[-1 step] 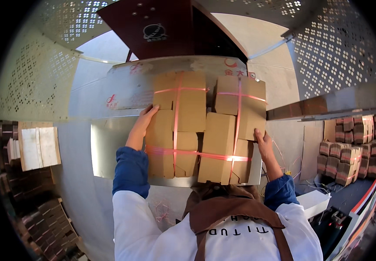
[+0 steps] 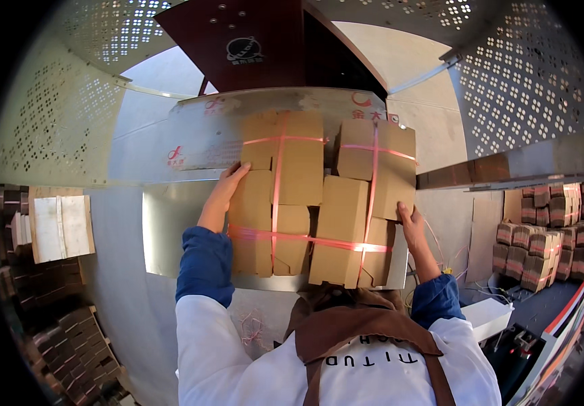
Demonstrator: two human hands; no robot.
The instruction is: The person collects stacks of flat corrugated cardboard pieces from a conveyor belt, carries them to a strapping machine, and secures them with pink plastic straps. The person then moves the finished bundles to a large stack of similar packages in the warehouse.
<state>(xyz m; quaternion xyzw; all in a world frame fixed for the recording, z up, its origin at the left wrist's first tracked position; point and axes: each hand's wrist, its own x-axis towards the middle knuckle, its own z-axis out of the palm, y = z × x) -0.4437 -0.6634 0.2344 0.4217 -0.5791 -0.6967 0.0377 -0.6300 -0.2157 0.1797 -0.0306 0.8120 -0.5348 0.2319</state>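
A wide bundle of brown flattened cardboard boxes (image 2: 298,179) lies in front of me, arranged as two side-by-side stacks. Pink strapping (image 2: 346,242) crosses it lengthwise and sideways, and the near band spans both stacks. My left hand (image 2: 228,189) grips the bundle's left edge, fingertips resting on its top. At the right edge, my right hand (image 2: 411,227) holds on with the thumb on top and the other fingers mostly hidden beneath the cardboard. Under the bundle is a shiny metal worktop (image 2: 177,230), with a printed whitish sheet (image 2: 200,139) toward its far side.
A dark red machine housing (image 2: 258,40) stands beyond the worktop. Perforated panels (image 2: 522,88) flank it, with a metal bar (image 2: 508,166) at right. Strapped cardboard stacks (image 2: 532,250) sit at right, and more cardboard piles (image 2: 75,352) at lower left. Loose pink strap scraps (image 2: 252,328) lie below.
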